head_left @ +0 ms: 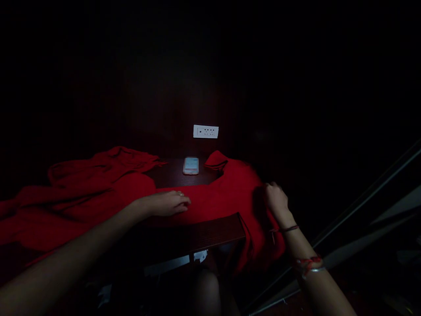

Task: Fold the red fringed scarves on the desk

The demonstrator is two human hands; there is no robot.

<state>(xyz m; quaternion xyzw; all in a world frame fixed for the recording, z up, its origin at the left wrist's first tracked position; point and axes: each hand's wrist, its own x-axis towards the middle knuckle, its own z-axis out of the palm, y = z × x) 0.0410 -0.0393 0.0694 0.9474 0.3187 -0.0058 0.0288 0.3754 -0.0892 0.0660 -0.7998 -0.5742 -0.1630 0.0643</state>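
Observation:
A long red cloth is spread over a dark wooden table and drapes off its right end. On the cloth, near the middle, my left hand lies palm down with its fingers loosely stretched out. My right hand is closed at the cloth's right edge, its fingers curled in and seeming to pinch the fabric; dim light hides the exact hold. To the left the cloth lies in bunched folds. A lit phone rests on the tabletop behind the cloth.
A white socket plate is on the dark wall behind. The wooden tabletop's front edge ends at a corner near the middle. My knee is below it. A pale slanted rail runs along the right. Most surroundings are too dark to make out.

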